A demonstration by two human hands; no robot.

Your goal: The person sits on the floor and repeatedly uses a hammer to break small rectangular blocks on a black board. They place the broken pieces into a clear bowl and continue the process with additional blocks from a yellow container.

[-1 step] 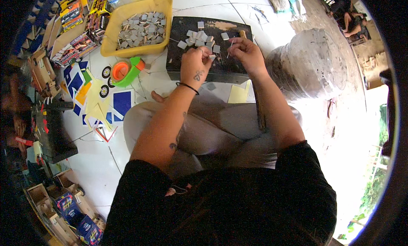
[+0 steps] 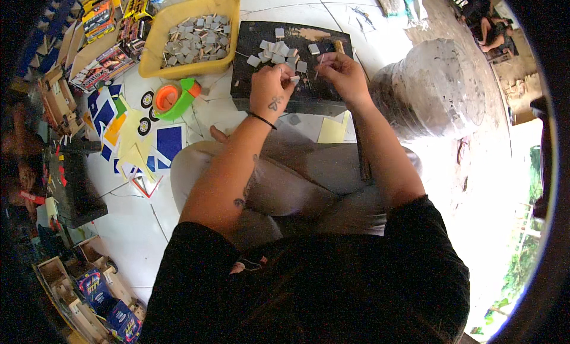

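Observation:
My left hand (image 2: 270, 86) is closed, with a small grey-faced square wooden piece (image 2: 294, 80) pinched at its fingertips. A hand's width to the right, my right hand (image 2: 342, 75) pinches a thin pale stick (image 2: 319, 66) between thumb and finger. Both hands are over a low black wooden block (image 2: 252, 94) that serves as a work surface. Just beyond my left fingers is a heap of similar grey square pieces (image 2: 276, 48). Single ones lie apart from it, one by my right hand (image 2: 313, 49).
A yellow basin (image 2: 148, 58) of grey square pieces stands back left. Nearer are a green-and-orange round tool (image 2: 175, 109), small black wheels (image 2: 144, 127) and coloured paper scraps (image 2: 138, 148). A wrapped cylindrical bundle (image 2: 436, 86) stands right. Wooden toy vehicles (image 2: 89, 290) are lower left.

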